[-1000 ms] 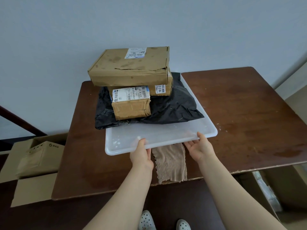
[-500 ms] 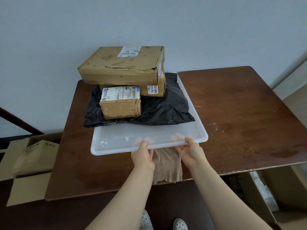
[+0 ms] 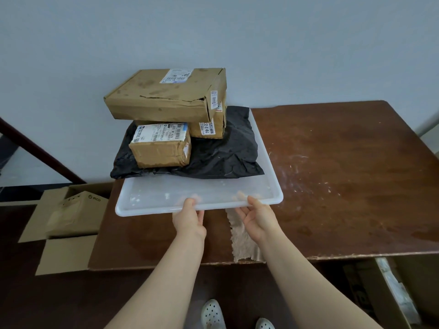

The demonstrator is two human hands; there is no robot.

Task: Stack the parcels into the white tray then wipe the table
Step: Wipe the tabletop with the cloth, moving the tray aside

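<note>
The white tray (image 3: 147, 203) sits at the left part of the brown table (image 3: 332, 174), overhanging its left side. In the tray lies a black plastic parcel (image 3: 225, 157). On it stand a small taped brown box (image 3: 161, 146) and another brown box (image 3: 209, 128). A large cardboard box (image 3: 166, 96) rests on top. My left hand (image 3: 190, 218) grips the tray's near rim, its fingertips showing through the plastic. My right hand (image 3: 257, 216) holds the same rim further right. A beige cloth (image 3: 242, 238) lies under the tray's near edge, hanging over the table front.
White smears and dark stains mark the table top (image 3: 304, 167) to the right. Open cardboard boxes (image 3: 71, 217) stand on the floor at the left. More cardboard and packaging (image 3: 389, 288) sit under the table's right side. A wall rises right behind the table.
The tray with its parcels has slid leftward across the table and turned a little. Both hands moved with it along the near rim, uncovering more of the beige cloth.
</note>
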